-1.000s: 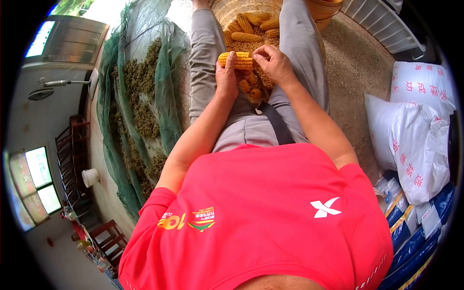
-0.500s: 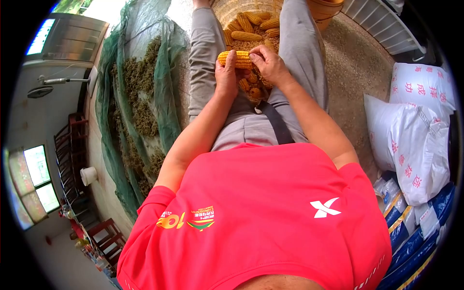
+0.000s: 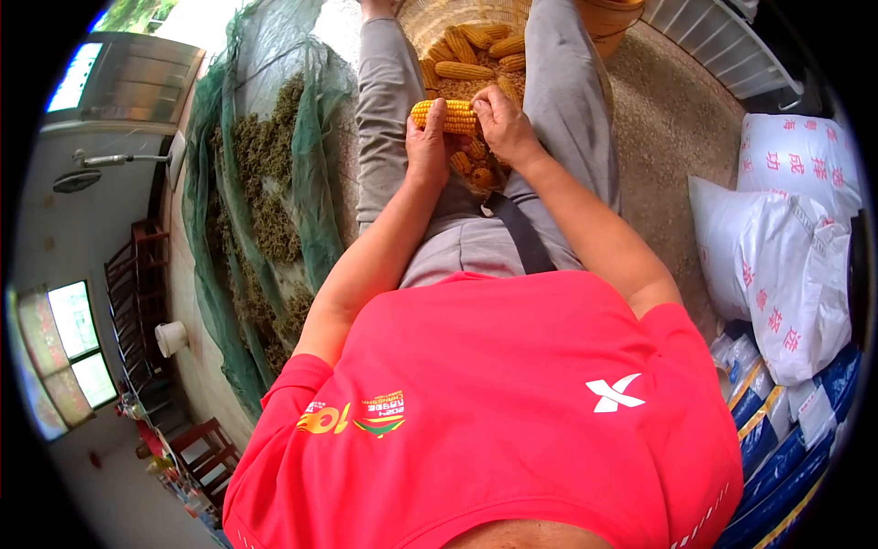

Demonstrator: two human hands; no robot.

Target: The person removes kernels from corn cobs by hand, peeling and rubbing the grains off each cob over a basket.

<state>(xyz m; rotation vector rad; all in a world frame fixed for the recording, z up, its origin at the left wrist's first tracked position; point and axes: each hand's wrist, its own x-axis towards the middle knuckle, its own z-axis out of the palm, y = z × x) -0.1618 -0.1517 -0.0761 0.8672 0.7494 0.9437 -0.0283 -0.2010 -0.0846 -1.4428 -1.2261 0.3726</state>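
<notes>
A yellow ear of corn (image 3: 450, 115) lies sideways above my lap, its kernels in tight rows. My left hand (image 3: 429, 144) is closed around its left part, thumb across the front. At the ear's right end my right hand (image 3: 504, 123) grips with thumb and bent fingers; what its fingertips press on is partly hidden. Beyond both hands, a woven basket (image 3: 425, 26) between my legs holds several more ears (image 3: 464, 70) on top of loose kernels. A few ears lower down are partly covered by my hands.
Green netting (image 3: 311, 156) with dried plant stalks (image 3: 265, 188) lies on the floor at left. An orange-brown bucket (image 3: 611, 20) stands by my right leg. White printed sacks (image 3: 777, 265) and blue packages (image 3: 777, 467) are stacked at right, below a white rack (image 3: 722, 46).
My right hand has shifted slightly at the ear's right end, with its fingers more bent. My left hand still holds the ear in nearly the same place.
</notes>
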